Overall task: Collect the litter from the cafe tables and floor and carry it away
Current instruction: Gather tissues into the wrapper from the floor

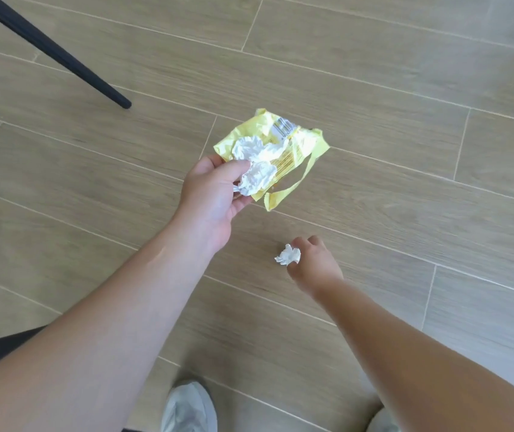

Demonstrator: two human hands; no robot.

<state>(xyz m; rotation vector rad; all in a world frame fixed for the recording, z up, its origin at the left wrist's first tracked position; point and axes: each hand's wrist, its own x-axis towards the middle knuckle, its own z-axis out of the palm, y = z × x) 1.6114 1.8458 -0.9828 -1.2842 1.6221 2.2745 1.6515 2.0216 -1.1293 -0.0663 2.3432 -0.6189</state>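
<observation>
Wood-look plank floor [374, 88], pale grout lines. Black chair leg [53, 51] slants in upper left. Left hand [212, 194] raised above floor, fingers [237, 169] closed on crumpled yellow wrapper [305, 141], barcode patch on top, with two crumpled white napkins [255, 163] bunched against it. Right hand [311, 263] low, fingers pinched on small white paper ball [288, 254]. Grey shoe [187, 406] at bottom edge.

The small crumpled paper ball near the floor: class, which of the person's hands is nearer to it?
Right. The right hand is at the small paper ball, fingers touching it. The left hand is apart from it, up and to the left, holding a yellow wrapper and crumpled tissue.
</observation>
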